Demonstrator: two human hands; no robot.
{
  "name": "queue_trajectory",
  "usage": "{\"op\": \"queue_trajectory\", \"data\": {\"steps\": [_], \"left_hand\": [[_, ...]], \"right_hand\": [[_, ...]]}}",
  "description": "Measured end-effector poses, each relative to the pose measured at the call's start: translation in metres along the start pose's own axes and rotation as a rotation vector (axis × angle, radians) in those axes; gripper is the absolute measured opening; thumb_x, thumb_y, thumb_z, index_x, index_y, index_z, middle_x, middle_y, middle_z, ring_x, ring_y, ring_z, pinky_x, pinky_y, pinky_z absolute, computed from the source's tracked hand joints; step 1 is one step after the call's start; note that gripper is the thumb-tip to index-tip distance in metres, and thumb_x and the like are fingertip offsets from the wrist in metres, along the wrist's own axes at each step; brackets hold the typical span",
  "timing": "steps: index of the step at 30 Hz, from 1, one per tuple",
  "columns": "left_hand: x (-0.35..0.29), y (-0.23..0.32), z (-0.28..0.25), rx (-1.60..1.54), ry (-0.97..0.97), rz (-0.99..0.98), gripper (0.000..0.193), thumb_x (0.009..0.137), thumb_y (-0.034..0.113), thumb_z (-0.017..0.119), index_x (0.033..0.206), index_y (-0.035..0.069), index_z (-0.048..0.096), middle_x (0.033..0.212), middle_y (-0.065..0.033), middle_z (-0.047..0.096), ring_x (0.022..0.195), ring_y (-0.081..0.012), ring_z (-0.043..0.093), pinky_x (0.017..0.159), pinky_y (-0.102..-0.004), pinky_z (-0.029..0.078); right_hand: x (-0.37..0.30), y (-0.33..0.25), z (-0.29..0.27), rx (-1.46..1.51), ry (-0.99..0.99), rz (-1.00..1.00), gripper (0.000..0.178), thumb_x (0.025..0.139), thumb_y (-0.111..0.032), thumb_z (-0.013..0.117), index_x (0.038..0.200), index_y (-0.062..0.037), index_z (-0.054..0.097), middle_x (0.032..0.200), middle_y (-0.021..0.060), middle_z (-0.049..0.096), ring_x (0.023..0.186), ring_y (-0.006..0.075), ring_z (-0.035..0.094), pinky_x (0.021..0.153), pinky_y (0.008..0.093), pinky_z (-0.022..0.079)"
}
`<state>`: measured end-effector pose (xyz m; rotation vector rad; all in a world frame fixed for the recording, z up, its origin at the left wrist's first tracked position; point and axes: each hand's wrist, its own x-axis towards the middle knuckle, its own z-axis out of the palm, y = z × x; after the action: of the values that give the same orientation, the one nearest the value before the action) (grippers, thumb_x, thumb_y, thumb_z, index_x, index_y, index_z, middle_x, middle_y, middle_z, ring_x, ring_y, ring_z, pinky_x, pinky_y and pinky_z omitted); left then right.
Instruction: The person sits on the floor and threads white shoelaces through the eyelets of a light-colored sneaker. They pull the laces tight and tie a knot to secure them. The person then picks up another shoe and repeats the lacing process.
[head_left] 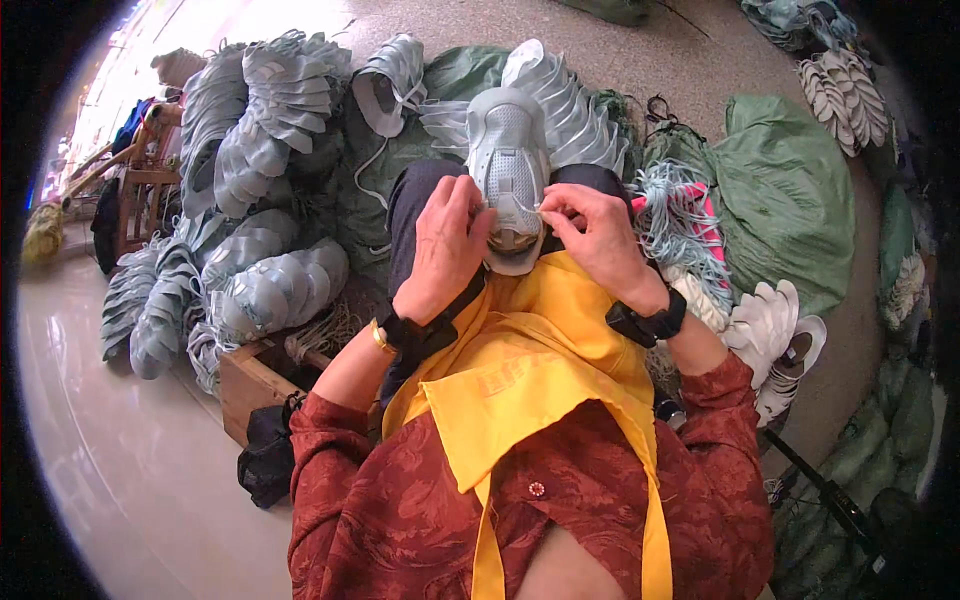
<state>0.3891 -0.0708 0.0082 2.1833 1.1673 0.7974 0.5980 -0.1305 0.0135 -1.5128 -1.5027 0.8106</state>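
A pale grey-blue mesh shoe upper (510, 160) rests between my knees, toe end pointing away from me. My left hand (445, 240) is closed at its left edge, thumb and fingertips pressed together; what they grip is too small to make out. On the opposite edge, my right hand (598, 232) pinches a thin whitish shoelace (538, 209) between thumb and forefinger. Both hands are close to the upper's opening, which faces me. A yellow apron (520, 390) covers my lap just below it.
Stacks of nested grey-blue uppers (285, 100) lie to the left, above a wooden box (250, 390). More uppers (570, 110) lie beyond my knees. On the right are a bundle of pale laces (680, 225), white uppers (765, 325) and a green sack (785, 200).
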Motion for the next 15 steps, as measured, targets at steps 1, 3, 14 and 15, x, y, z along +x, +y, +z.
{"op": "queue_trajectory", "data": {"steps": [1, 3, 14, 15], "left_hand": [[0.001, -0.001, 0.002, 0.012, 0.001, -0.006, 0.021, 0.083, 0.002, 0.071, 0.092, 0.001, 0.052, 0.084, -0.0131, 0.053, 0.072, -0.0307, 0.059, 0.063, -0.0394, 0.048], [0.002, -0.001, 0.004, 0.003, -0.008, -0.033, 0.022, 0.082, 0.003, 0.072, 0.092, 0.001, 0.052, 0.083, -0.0132, 0.053, 0.072, -0.0311, 0.059, 0.064, -0.0392, 0.049], [0.0, -0.005, 0.005, -0.031, -0.005, -0.03, 0.019, 0.081, 0.0, 0.069, 0.091, 0.001, 0.053, 0.082, -0.0126, 0.053, 0.069, -0.0289, 0.06, 0.062, -0.0377, 0.049], [0.0, -0.006, 0.006, -0.037, 0.003, -0.026, 0.019, 0.081, 0.0, 0.069, 0.09, 0.001, 0.053, 0.082, -0.0126, 0.053, 0.069, -0.0287, 0.06, 0.062, -0.0376, 0.049]], "right_hand": [[0.0, 0.001, 0.0, -0.035, -0.024, 0.013, 0.014, 0.088, -0.003, 0.071, 0.1, 0.0034, 0.069, 0.091, 0.0109, 0.073, 0.075, 0.0158, 0.07, 0.065, 0.0284, 0.057], [0.0, 0.003, 0.001, -0.041, -0.023, 0.016, 0.014, 0.088, -0.002, 0.07, 0.1, 0.0035, 0.069, 0.091, 0.0119, 0.073, 0.075, 0.0166, 0.07, 0.066, 0.0292, 0.057], [-0.006, 0.008, 0.012, 0.098, 0.058, 0.072, 0.009, 0.088, -0.004, 0.07, 0.094, 0.0023, 0.068, 0.077, 0.0112, 0.07, 0.068, 0.0177, 0.07, 0.062, 0.03, 0.054], [-0.003, 0.005, 0.009, 0.133, 0.057, 0.125, 0.009, 0.089, -0.005, 0.07, 0.094, 0.0019, 0.068, 0.076, 0.0094, 0.07, 0.068, 0.0156, 0.07, 0.062, 0.0293, 0.053]]}}
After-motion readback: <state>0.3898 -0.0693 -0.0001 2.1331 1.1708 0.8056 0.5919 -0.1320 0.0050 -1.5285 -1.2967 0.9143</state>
